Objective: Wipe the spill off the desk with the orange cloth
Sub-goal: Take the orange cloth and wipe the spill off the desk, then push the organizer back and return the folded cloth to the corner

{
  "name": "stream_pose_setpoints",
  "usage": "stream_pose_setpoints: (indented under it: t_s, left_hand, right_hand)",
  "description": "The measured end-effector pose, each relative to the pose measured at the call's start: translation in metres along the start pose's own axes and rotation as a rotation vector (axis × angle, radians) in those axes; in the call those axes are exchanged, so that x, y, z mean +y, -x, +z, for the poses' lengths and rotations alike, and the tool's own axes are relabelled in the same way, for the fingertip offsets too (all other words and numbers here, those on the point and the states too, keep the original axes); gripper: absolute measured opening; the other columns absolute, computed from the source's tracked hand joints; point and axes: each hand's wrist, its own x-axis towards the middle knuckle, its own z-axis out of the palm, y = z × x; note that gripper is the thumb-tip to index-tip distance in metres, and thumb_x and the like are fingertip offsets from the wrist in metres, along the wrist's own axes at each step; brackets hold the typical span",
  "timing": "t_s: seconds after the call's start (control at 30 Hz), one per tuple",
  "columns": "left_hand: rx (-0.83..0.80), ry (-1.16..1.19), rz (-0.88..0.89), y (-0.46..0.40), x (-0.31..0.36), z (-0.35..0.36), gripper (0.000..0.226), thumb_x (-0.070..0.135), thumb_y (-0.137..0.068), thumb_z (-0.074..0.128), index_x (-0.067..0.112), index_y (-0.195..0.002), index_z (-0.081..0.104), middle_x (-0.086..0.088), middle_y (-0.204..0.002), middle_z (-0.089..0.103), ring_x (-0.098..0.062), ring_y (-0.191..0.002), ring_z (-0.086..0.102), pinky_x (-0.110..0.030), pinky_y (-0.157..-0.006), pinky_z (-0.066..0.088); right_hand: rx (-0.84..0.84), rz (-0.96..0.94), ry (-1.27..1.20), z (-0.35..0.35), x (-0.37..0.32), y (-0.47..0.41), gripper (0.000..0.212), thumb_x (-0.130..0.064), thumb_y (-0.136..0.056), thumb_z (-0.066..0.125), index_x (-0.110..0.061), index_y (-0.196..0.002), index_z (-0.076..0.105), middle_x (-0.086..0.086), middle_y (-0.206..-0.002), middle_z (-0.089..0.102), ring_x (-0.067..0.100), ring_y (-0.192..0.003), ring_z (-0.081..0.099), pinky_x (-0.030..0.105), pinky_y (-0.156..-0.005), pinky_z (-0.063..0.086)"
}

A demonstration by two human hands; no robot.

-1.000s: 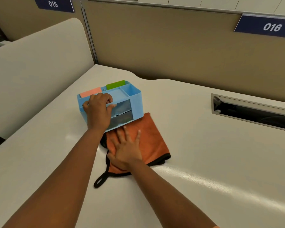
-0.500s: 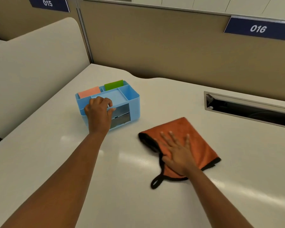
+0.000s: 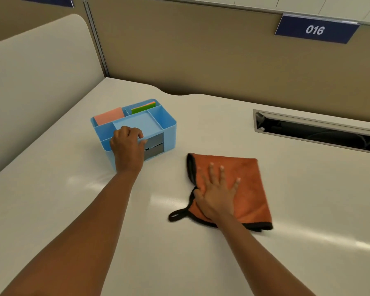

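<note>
Since a moment ago, orange cloth (image 3: 244,184) sliding rightward, away from blue desk organizer (image 3: 156,122) | right hand (image 3: 217,196) pressing it flat on table (image 3: 308,199), fingers spread, gripping nothing | left hand (image 3: 127,149) curling fingers over organizer's front rim, holding it.

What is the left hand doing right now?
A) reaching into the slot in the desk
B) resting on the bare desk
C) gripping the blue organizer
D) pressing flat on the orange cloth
C: the left hand curls over the front edge of the blue organizer, while the right hand lies on the cloth.
</note>
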Motion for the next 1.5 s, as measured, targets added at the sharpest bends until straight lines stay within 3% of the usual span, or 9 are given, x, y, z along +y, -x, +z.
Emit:
stream_pose_setpoints:
  t_s: [0.2,0.37,0.5,0.7,0.87,1.1,1.37,1.43,1.5]
  left_hand:
    - [0.05,-0.122,-0.015,0.018,-0.004,0.005,0.021,0.008,-0.085,0.054,0.008,-0.106,0.054,-0.021,-0.113,0.053,-0.038,-0.116,0.043,-0.05,-0.105,0.024]
    - [0.079,-0.141,-0.035,0.029,0.002,0.008,0.033,0.001,-0.08,0.054,0.007,-0.113,0.052,-0.024,-0.12,0.05,-0.04,-0.12,0.04,-0.054,-0.103,0.026]
    - [0.069,-0.145,-0.04,0.034,0.004,0.01,0.041,-0.003,-0.076,0.056,0.005,-0.115,0.05,-0.027,-0.124,0.047,-0.044,-0.121,0.04,-0.058,-0.105,0.025]
    - [0.057,-0.149,-0.067,0.039,0.007,0.014,0.049,-0.002,-0.074,0.061,0.005,-0.121,0.047,-0.027,-0.129,0.045,-0.043,-0.127,0.036,-0.062,-0.112,0.007]
    - [0.033,-0.127,-0.106,0.044,0.008,0.012,0.056,-0.002,-0.076,0.06,0.01,-0.127,0.042,-0.028,-0.14,0.033,-0.043,-0.134,0.026,-0.062,-0.11,0.014]
    - [-0.018,-0.079,-0.135,0.046,0.01,0.008,0.061,-0.002,-0.077,0.059,0.012,-0.132,0.037,-0.028,-0.146,0.021,-0.042,-0.137,0.015,-0.062,-0.109,0.024]
    - [0.006,-0.041,-0.152,0.044,0.015,0.007,0.056,0.0,-0.079,0.06,0.013,-0.13,0.04,-0.026,-0.15,0.015,-0.04,-0.14,0.008,-0.06,-0.114,0.019]
    - [0.019,-0.02,-0.143,0.044,0.015,0.006,0.056,-0.001,-0.08,0.06,0.014,-0.13,0.041,-0.024,-0.152,0.011,-0.04,-0.141,0.005,-0.059,-0.115,0.018]
    - [0.023,-0.011,-0.146,0.045,0.013,0.005,0.057,0.0,-0.08,0.06,0.015,-0.131,0.041,-0.022,-0.153,0.007,-0.039,-0.142,0.002,-0.058,-0.116,0.017]
  right_hand:
    - [-0.109,-0.456,0.022,0.009,-0.052,0.032,0.062,-0.047,-0.087,0.033,-0.04,-0.144,0.009,-0.002,-0.158,-0.002,0.026,-0.144,-0.013,0.063,-0.1,-0.026]
    - [-0.178,-0.75,0.022,0.001,-0.014,0.054,0.06,-0.041,-0.085,0.042,-0.041,-0.141,0.019,-0.006,-0.157,0.01,0.02,-0.145,-0.008,0.062,-0.099,-0.032]
    - [-0.133,-0.613,-0.001,-0.012,0.039,0.059,0.065,-0.044,-0.076,0.028,-0.048,-0.139,0.017,-0.014,-0.155,0.01,0.02,-0.143,-0.01,0.059,-0.104,-0.027]
    - [-0.068,-0.109,0.06,-0.028,0.114,0.052,0.066,-0.046,-0.078,0.024,-0.054,-0.131,-0.016,-0.02,-0.152,-0.009,0.014,-0.144,-0.011,0.055,-0.109,-0.018]
    - [0.027,0.209,-0.054,-0.029,0.117,0.027,0.061,-0.04,-0.092,0.031,-0.037,-0.144,-0.001,-0.007,-0.158,0.001,0.02,-0.145,-0.007,0.061,-0.11,-0.011]
    - [-0.036,0.064,-0.026,-0.017,0.053,0.015,0.061,-0.049,-0.09,0.024,-0.036,-0.144,0.0,0.0,-0.158,-0.005,0.026,-0.144,-0.012,0.069,-0.105,-0.014]
    - [-0.207,-0.085,-0.078,-0.01,0.021,0.032,0.096,-0.089,-0.064,0.012,-0.038,-0.142,-0.013,0.001,-0.155,-0.022,0.026,-0.14,-0.028,0.065,-0.095,-0.03]
    - [-0.279,-0.044,-0.131,-0.024,0.018,0.023,0.09,-0.085,-0.07,0.016,-0.035,-0.144,0.007,0.004,-0.158,-0.009,0.028,-0.143,-0.017,0.07,-0.099,-0.02]
    - [-0.186,-0.035,-0.175,-0.042,0.008,0.012,0.065,-0.072,-0.08,0.027,-0.03,-0.124,0.05,0.008,-0.148,0.035,0.031,-0.141,0.02,0.071,-0.105,0.001]
